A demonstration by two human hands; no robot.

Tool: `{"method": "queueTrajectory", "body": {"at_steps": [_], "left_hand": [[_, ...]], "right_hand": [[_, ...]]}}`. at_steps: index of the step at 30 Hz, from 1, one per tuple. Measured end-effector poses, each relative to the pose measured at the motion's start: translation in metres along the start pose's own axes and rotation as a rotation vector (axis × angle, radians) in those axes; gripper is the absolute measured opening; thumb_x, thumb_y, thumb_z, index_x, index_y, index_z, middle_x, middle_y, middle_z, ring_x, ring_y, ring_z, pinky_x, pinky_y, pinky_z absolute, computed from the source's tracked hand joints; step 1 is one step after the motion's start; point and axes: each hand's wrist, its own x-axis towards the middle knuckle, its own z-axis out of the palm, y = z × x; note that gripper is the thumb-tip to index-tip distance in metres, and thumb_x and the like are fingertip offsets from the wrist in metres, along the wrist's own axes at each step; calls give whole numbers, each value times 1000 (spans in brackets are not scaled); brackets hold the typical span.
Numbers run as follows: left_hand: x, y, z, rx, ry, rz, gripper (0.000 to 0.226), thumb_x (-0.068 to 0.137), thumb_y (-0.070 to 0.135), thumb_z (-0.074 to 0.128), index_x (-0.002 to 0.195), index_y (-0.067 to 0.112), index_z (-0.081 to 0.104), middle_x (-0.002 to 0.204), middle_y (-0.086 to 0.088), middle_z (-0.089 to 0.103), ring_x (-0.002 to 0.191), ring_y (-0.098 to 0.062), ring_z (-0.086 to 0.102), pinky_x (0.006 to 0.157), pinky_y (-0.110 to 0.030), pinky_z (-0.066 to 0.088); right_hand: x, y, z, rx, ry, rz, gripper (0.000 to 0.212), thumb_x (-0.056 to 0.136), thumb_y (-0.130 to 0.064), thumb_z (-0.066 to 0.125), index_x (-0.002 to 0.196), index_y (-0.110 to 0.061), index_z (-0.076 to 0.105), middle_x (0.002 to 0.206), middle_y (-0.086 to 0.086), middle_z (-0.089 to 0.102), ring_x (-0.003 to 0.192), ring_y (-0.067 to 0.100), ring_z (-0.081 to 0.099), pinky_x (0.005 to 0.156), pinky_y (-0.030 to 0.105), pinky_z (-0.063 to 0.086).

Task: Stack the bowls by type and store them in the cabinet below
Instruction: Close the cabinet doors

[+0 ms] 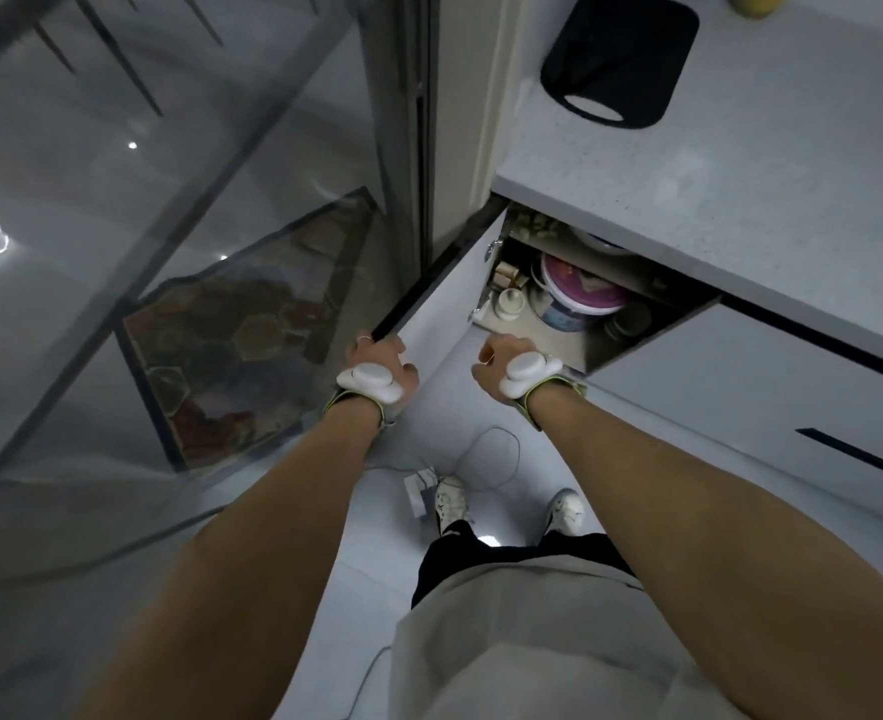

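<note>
While looking steeply down past both forearms: at far left, glass panel (117, 200), with a patterned rug (252, 350) seen through it, hexagons in dull reds and browns.

Next rightward, cabinet door (444, 304) swung open, white inner face showing, dark edge on top. Left hand (377, 363) gripping that edge at the near corner, fingers curled over it, thumb on the inner side; a white puck (372, 383) strapped at the wrist.

Below, between the arms, on the pale floor: a thin cable (502, 449) looped beside a small white plug (418, 485), and two white shoes (452, 504) pointing toward the cabinet.

Right hand (499, 363) just in front of the cabinet (652, 330) mouth, apart from the door, seen from the back, knuckles bent, fingertips hidden; cannot tell whether holding anything. Same kind of white puck at that wrist.

Inside the cabinet, dim: small cream jar (509, 302) near the hinge side, touching or just beside a round pink-topped tub (582, 288); more round shapes behind and right of it, too dark to name. Cannot tell whether any of these are bowls.

Above, grey counter (740, 189) overhanging the opening, with a black board (621, 59) lying flat near its far left corner, handle hole toward the edge.
</note>
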Motion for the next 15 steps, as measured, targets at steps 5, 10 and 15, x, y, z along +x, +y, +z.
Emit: {"method": "queueTrajectory", "body": {"at_steps": [5, 10, 15], "left_hand": [[15, -15, -6, 102, -188, -43, 55, 95, 34, 45, 146, 18, 33, 150, -15, 25, 138, -32, 31, 114, -37, 28], [19, -24, -9, 93, -272, -46, 49, 96, 30, 45, 144, 18, 39, 149, -9, 32, 137, -27, 36, 115, -35, 28], [35, -37, -1, -115, -318, -31, 51, 87, 31, 54, 131, 4, 56, 138, -16, 52, 128, -31, 47, 112, -40, 34]], "right_hand": [[0, 4, 5, -26, -23, 46, 37, 93, -35, 51, 124, -14, 53, 131, 10, 54, 115, 29, 54, 80, 28, 38], [3, 10, 6, -51, -64, 76, 37, 93, -36, 49, 123, -14, 55, 129, 8, 56, 114, 29, 54, 85, 31, 42], [5, 11, 7, -32, -82, 89, 35, 94, -35, 49, 121, -15, 56, 128, 6, 57, 115, 27, 54, 93, 33, 43]]}}
